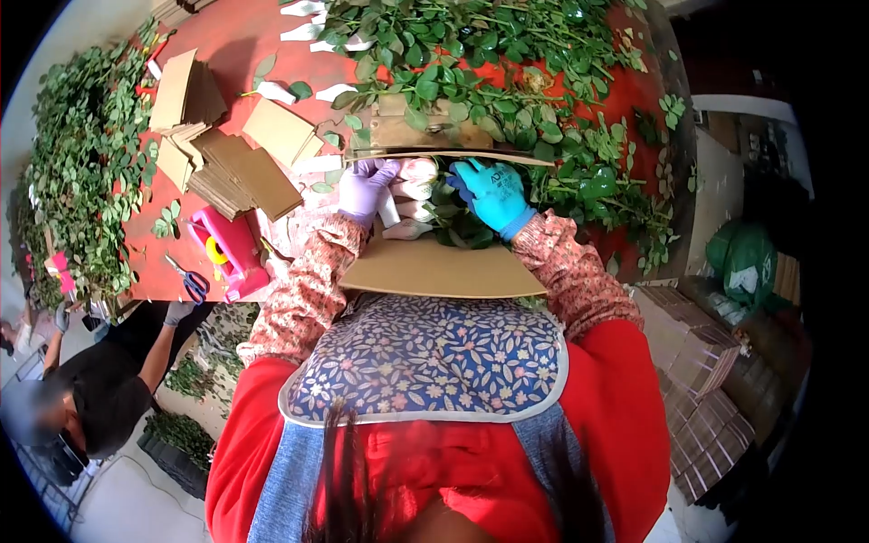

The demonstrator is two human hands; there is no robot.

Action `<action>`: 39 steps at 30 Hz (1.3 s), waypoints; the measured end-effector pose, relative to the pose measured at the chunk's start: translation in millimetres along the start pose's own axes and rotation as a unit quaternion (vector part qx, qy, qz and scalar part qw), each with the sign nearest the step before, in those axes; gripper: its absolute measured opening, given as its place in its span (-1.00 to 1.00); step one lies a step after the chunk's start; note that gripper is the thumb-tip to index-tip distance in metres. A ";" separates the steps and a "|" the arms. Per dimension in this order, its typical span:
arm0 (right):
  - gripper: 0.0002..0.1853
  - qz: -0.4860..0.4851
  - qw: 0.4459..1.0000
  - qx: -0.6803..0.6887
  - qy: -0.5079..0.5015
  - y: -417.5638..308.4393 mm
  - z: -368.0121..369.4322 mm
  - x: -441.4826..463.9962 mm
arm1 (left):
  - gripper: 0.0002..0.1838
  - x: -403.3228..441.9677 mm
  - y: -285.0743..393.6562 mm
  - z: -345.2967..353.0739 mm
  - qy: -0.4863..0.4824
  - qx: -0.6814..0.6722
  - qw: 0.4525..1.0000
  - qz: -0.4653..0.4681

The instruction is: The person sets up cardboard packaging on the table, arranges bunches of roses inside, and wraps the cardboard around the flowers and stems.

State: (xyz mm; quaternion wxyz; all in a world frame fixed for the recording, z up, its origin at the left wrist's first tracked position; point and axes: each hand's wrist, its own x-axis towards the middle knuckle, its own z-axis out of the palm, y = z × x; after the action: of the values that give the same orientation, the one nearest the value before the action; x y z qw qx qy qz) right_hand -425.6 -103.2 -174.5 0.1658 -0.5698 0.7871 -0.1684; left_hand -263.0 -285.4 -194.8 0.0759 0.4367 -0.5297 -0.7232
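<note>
Though roses [416,190] sit on card [444,270] at near edge of table [244,23], wrapping looks unfinished; left hand [367,192] at roses, right hand [494,195] by leaves [466,228], grips unclear; far-edge stems [480,38] loose.

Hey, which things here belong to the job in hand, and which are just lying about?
Likely for the job:
flowers, between left hand and right hand
cardboard sheet beneath them
cardboard pile, probably spares
tape dispenser and scissors, nearby but untouched

Probably just lying about:
loose leaves left of the dispenser
green bag, far right
</note>
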 end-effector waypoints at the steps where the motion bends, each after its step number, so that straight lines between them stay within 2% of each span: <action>1: -0.65 0.005 0.999 -0.036 -0.008 1.0 1.9 -0.3 | -0.77 5.6 -5.9 -0.1 0.006 -0.053 0.997 0.053; 2: -0.65 0.013 0.999 -0.033 -0.006 1.7 3.8 1.0 | -0.78 1.6 -14.0 -4.0 0.029 0.064 0.991 0.110; 4: -0.72 -0.007 0.999 -0.024 0.045 1.0 10.1 1.2 | -0.82 -5.3 -16.6 -7.1 0.050 0.014 0.987 0.150; 5: -0.72 0.000 0.999 0.027 0.045 0.9 12.3 0.8 | -0.86 -9.9 -7.0 -8.3 0.104 0.020 0.987 0.121; 6: -0.69 0.007 0.999 0.022 0.047 6.8 24.1 0.1 | -0.88 -8.5 -10.3 -13.5 0.118 -0.057 0.982 0.134; 9: -0.63 -0.002 0.998 -0.025 0.061 10.8 31.9 -2.0 | -0.88 -19.6 -10.0 -31.1 0.120 -0.070 0.982 0.127; 10: -0.62 -0.013 0.997 -0.044 0.069 11.3 31.7 -1.7 | -0.84 -17.8 -5.4 -47.1 0.171 -0.007 0.977 0.126; 11: -0.60 0.019 0.999 -0.042 0.029 5.6 23.4 -1.9 | -0.83 -17.6 6.9 -57.6 0.153 -0.101 0.973 0.142; 12: -0.60 0.017 0.998 -0.036 0.043 4.9 23.4 -2.7 | -0.81 -18.4 17.8 -64.3 0.136 -0.194 0.959 0.155; 13: -0.60 0.014 0.998 -0.032 0.045 6.1 25.1 -2.8 | -0.82 -35.8 43.3 -61.0 0.052 -0.166 0.980 0.099; 14: -0.60 0.008 0.998 -0.030 0.048 7.8 26.3 -1.5 | -0.81 -39.7 50.7 -65.6 -0.024 -0.039 0.998 0.053; 16: -0.61 0.026 0.999 0.001 0.028 8.6 27.5 -0.8 | -0.80 -22.0 7.8 -57.7 -0.049 0.154 0.987 0.013; 18: -0.61 0.024 0.999 0.011 0.034 10.9 31.3 -2.3 | -0.68 -24.7 1.7 -25.3 -0.060 0.261 0.963 0.025; 19: -0.61 0.006 0.998 -0.008 0.055 12.5 32.9 -2.0 | -0.68 -25.7 -7.8 -11.5 -0.049 0.145 0.988 0.017; 20: -0.61 -0.013 0.997 -0.027 0.076 11.1 31.5 -1.5 | -0.73 -14.7 -19.3 -10.3 -0.103 0.081 0.991 -0.018; 21: -0.60 0.009 0.999 0.001 0.050 8.9 29.4 -2.6 | -0.77 -11.2 -30.7 -15.3 -0.079 0.079 0.993 0.030; 22: -0.60 0.000 0.998 0.008 0.068 6.1 24.2 -2.7 | -0.79 -11.5 -27.8 -16.8 -0.054 0.080 0.992 0.080; 23: -0.60 0.002 0.998 0.011 0.056 11.7 33.4 -3.5 | -0.78 -21.9 -4.4 -15.9 -0.001 0.163 0.973 0.161; 24: -0.60 0.005 0.999 0.016 0.044 17.3 44.2 -4.0 | -0.82 -19.2 -7.9 -22.8 0.066 0.106 0.979 0.162; 25: -0.60 0.009 0.999 0.020 0.045 18.0 46.4 -4.2 | -0.86 -31.9 30.9 -42.5 0.065 0.038 0.996 -0.042; 26: -0.61 0.013 0.999 -0.002 0.046 18.0 47.1 -4.3 | -0.89 -21.0 24.5 -64.1 0.062 -0.080 0.994 0.038; 28: -0.61 0.032 0.999 -0.031 0.009 10.1 34.8 -3.2 | -0.90 -33.1 51.0 -81.3 -0.036 0.014 0.999 0.021; 29: -0.61 0.028 0.999 -0.025 0.020 11.9 40.6 -3.0 | -0.93 -26.5 37.8 -84.3 -0.074 0.104 0.980 0.156; 30: -0.61 0.026 0.999 -0.019 0.031 15.2 46.2 -3.7 | -0.94 -32.5 34.1 -85.5 -0.130 0.114 0.984 0.037; 31: -0.61 0.026 0.999 -0.011 0.024 16.3 47.1 -3.3 | -0.95 -20.3 8.0 -84.2 -0.154 0.286 0.928 0.182; 32: -0.64 0.028 0.999 -0.013 0.035 13.8 44.8 -2.3 | -0.88 -19.5 -10.2 -70.3 -0.126 0.317 0.936 0.093; 33: -0.65 0.031 0.999 -0.018 0.038 10.1 42.2 -2.1 | -0.81 -34.2 9.2 -40.2 -0.099 0.437 0.882 0.147; 34: -0.66 0.034 0.998 -0.024 0.041 8.6 39.6 -2.2 | -0.75 -33.5 -4.0 -26.6 -0.130 0.315 0.932 0.121; 36: -0.66 0.021 0.998 -0.006 0.062 16.8 53.7 -3.7 | -0.73 -30.9 -16.1 -17.3 -0.202 0.112 0.973 -0.008; 37: -0.66 0.011 0.996 0.016 0.089 19.3 59.0 -4.4 | -0.73 -34.6 -12.0 -18.8 -0.201 0.110 0.973 -0.008; 38: -0.66 0.011 0.996 0.016 0.090 17.5 54.9 -4.2 | -0.75 -38.8 -1.5 -24.5 -0.141 0.236 0.958 0.079; 39: -0.65 0.001 0.995 0.013 0.098 16.2 49.7 -3.6 | -0.77 -38.1 7.2 -32.6 -0.079 0.358 0.916 0.165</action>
State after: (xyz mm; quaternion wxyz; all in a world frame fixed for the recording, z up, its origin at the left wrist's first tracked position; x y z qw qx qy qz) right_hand -415.7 -98.8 -225.8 0.0949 -0.5472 0.7982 -0.2333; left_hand -219.2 -289.6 -169.7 -0.0094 0.2828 -0.8221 -0.4941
